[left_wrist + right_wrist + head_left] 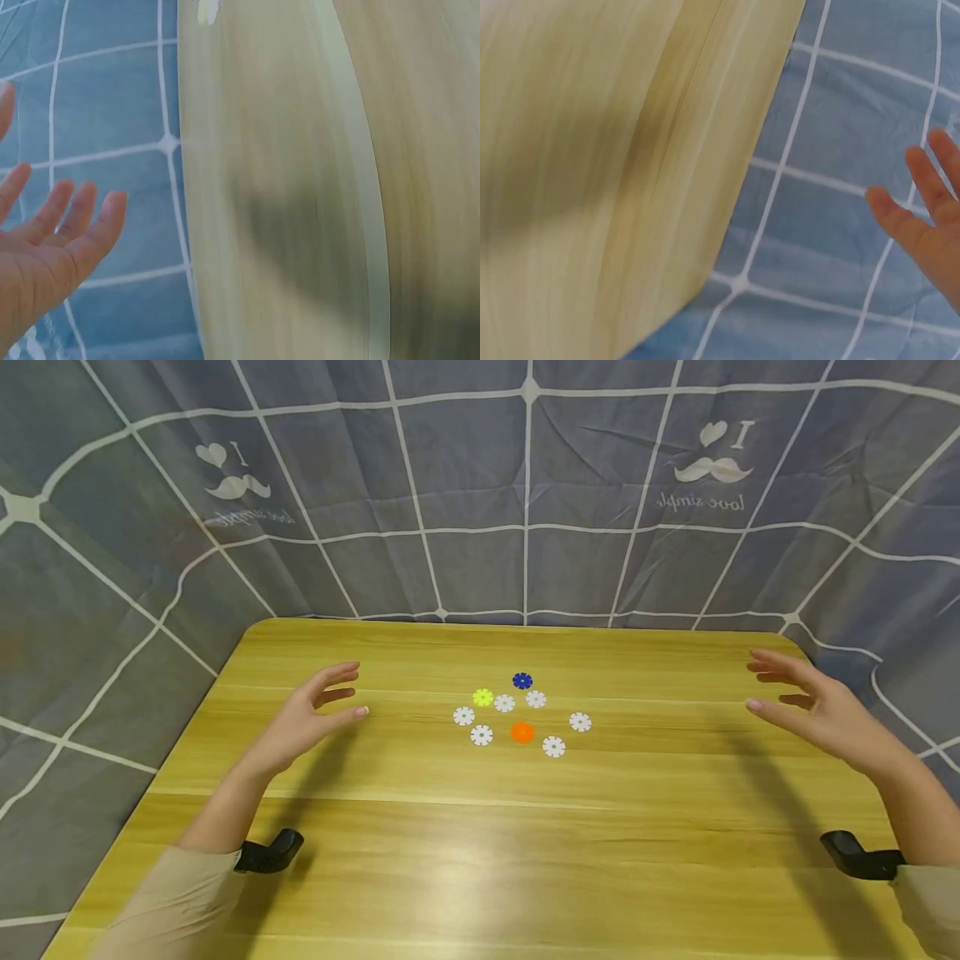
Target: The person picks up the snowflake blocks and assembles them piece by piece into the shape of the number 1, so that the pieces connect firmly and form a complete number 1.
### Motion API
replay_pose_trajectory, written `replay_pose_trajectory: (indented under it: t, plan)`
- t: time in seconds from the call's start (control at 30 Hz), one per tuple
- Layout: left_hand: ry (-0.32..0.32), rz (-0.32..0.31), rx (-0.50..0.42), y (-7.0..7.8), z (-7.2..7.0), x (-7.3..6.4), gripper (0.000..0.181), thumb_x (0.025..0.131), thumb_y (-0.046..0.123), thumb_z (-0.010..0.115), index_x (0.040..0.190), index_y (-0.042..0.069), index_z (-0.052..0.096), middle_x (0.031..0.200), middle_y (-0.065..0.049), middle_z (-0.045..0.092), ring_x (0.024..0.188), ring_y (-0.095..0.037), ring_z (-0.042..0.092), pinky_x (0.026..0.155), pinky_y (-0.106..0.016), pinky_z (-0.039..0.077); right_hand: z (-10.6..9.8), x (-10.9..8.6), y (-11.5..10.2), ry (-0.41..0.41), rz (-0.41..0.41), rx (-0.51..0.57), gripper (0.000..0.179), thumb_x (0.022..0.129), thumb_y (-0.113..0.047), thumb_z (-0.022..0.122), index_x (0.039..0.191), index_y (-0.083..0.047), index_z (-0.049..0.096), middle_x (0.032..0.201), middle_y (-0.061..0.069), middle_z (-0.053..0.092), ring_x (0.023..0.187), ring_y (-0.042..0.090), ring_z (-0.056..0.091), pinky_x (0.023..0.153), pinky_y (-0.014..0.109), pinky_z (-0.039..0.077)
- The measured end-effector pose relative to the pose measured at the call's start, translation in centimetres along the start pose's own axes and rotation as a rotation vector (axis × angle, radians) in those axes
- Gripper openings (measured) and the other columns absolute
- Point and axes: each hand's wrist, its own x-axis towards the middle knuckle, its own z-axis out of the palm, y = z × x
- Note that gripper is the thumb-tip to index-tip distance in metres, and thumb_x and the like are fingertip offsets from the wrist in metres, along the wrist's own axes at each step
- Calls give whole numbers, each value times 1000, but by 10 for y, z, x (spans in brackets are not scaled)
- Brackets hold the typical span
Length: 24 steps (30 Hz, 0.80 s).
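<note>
A loose cluster of small gear-shaped discs lies flat on the wooden table [375, 827], between the two hands and a little beyond their fingertips. Most are white, such as the white disc [464, 716] at the end of the cluster nearest the left hand and the white disc [580, 722] at the end toward the right hand. Among them sit a yellow disc [483, 697], a blue disc [522, 681] farthest from both hands, and an orange disc [522, 732]. They lie apart or just beside one another, none stacked, so each could be picked singly.

The left hand [311, 718] hovers above the table with fingers spread and relaxed, palm turned inward toward the cluster, holding nothing. The right hand [813, 710] mirrors it, well apart from the discs, fingers spread and empty. Both seem poised rather than working.

Behind the table hangs a blue checked cloth [480, 485], which the blurred wrist views also show beyond the table's edge
</note>
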Motion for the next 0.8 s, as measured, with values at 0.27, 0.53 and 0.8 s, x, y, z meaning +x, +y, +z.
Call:
replay_pose_trajectory:
  t: [0.27,0.53,0.8]
  plan:
    - [-163,-7,-48,-9,31,26,65,88,16,66,142,6,33,145,-21,31,128,-44,34,97,-51,41,32,33,-15,-105,55,138,52,89,-15,65,136,-8,44,120,-5,51,100,-1,51,74,12,47]
    - [-249,-80,-117,-11,61,46,71,87,13,66,145,4,27,143,-26,27,126,-44,35,80,-44,52,75,58,-16,-306,52,227,54,88,-18,67,134,0,45,123,23,50,103,22,55,76,24,51]
    - [-199,-108,-94,-15,84,65,60,86,5,66,138,-1,38,132,-25,41,107,-33,51,70,-28,51,124,76,-15,-376,68,270,52,85,-9,69,129,7,47,115,25,53,97,30,58,75,26,52]
